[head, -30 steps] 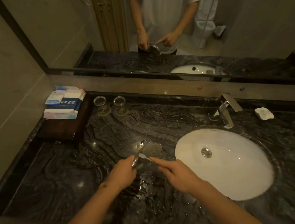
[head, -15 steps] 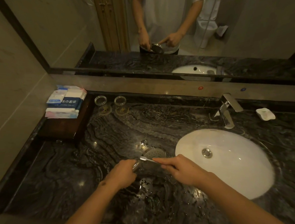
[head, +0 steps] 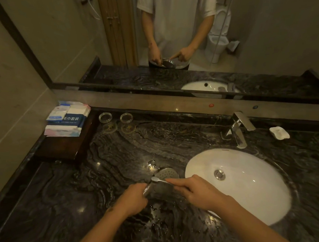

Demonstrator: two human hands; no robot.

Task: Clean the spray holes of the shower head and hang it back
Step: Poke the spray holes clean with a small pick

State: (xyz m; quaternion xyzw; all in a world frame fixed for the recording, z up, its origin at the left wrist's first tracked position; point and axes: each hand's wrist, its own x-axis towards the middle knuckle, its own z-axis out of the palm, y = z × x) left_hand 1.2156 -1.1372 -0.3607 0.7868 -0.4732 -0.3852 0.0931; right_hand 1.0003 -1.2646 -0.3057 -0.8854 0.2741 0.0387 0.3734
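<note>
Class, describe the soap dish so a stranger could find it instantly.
Start at the white oval sink in the dark marble counter. Behind it stands the chrome faucet; right of that lies the soap dish, small, white, the only thing there.

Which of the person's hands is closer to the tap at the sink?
The right hand. It holds a toothbrush beside the basin's near-left rim, below the tap. The left hand grips the shower head further left, farther from the tap.

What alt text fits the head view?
Over a dark marble counter, the left hand grips a shower head while the right hand holds a toothbrush against its face, left of a white sink.
</note>
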